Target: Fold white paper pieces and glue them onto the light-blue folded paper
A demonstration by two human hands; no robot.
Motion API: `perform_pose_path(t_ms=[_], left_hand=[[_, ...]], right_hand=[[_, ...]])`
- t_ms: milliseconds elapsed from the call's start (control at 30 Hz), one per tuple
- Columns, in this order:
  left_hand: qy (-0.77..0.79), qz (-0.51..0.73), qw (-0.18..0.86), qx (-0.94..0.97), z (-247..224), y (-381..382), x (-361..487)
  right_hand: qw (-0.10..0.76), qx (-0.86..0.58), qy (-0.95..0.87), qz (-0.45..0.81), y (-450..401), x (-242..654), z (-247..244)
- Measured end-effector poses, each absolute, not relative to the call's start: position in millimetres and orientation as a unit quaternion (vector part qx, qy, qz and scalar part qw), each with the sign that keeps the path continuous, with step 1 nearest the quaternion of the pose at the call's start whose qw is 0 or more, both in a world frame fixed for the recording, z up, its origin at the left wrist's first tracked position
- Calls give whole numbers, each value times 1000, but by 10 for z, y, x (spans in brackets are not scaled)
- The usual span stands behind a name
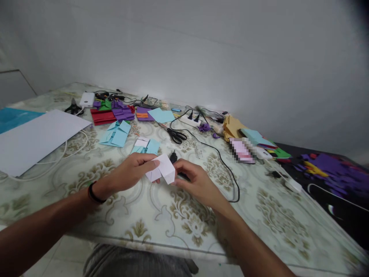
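A small folded white paper (165, 166) is held above the table between both my hands. My left hand (138, 169) pinches its left side, thumb on top and fingers beneath. At its right edge, my right hand (191, 179) grips with thumb and fingertips. A slit or open fold shows along the paper's lower side. Just behind lies a folded light-blue and white paper piece (151, 146). Partly hidden by my right hand is a black tool (173, 156) with a cord, whose kind I cannot make out.
Black-handled scissors (176, 135) lie beyond my hands, near a power strip (190, 120). A large white sheet (43, 134) covers the left. Folded light-blue (117, 133), red (102, 116) and purple papers (123, 110) sit behind. A black cord (219, 152) loops on the right.
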State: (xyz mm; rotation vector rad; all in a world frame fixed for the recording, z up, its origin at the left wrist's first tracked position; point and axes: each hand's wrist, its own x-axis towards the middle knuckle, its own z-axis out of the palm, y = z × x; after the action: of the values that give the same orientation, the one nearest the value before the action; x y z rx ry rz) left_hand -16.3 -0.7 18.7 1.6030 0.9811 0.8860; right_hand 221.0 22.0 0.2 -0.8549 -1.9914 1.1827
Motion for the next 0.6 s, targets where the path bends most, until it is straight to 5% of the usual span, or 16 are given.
perform_pose_path(t_ms=[600], left_hand=[[399,284,474,732,199,-20,-164]], right_hand=[[358,-375,-695,499,146,2146,-6]])
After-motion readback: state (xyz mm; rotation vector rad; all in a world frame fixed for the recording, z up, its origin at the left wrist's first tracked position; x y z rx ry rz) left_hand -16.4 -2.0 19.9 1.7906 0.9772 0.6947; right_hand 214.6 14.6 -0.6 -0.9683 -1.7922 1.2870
